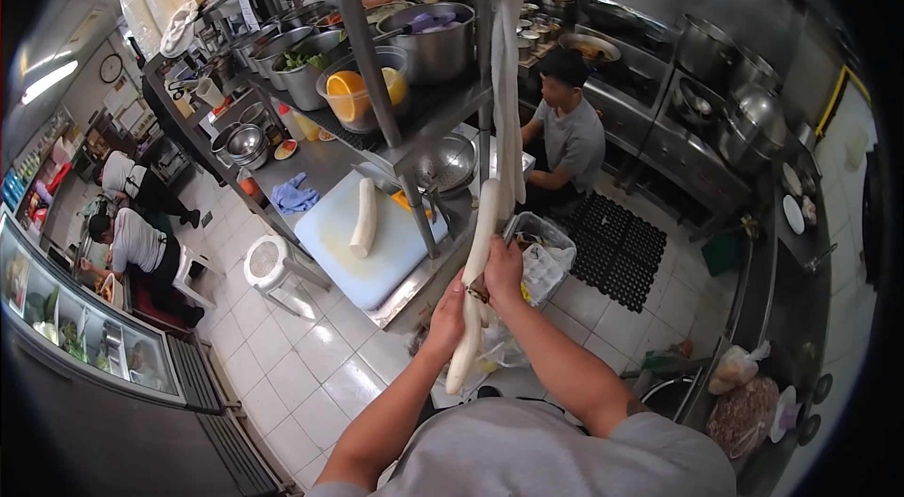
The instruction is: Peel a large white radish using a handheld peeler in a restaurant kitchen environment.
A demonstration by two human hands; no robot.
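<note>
My left hand (449, 313) grips a long, peeled white root (483, 236) that looks like lotus root, with a dark joint at its middle. It is held tilted in front of my body, over the floor beside the counter corner. My right hand (504, 272) is closed around a metal-bladed tool (509, 227) against the root, close to the dark joint; my fingers hide most of the tool, so its kind is unclear. Another peeled white root piece (364, 218) lies on the white cutting board (332, 260), left of my hands.
Below my hands stands a lined waste bin (547, 257) holding egg-carton-like trays. A steel shelf post (417, 211) rises beside the board. A blue cloth (294, 195) and a plastic stool (272, 264) are leftward. A co-worker (572, 123) crouches ahead near a black rubber mat (614, 243).
</note>
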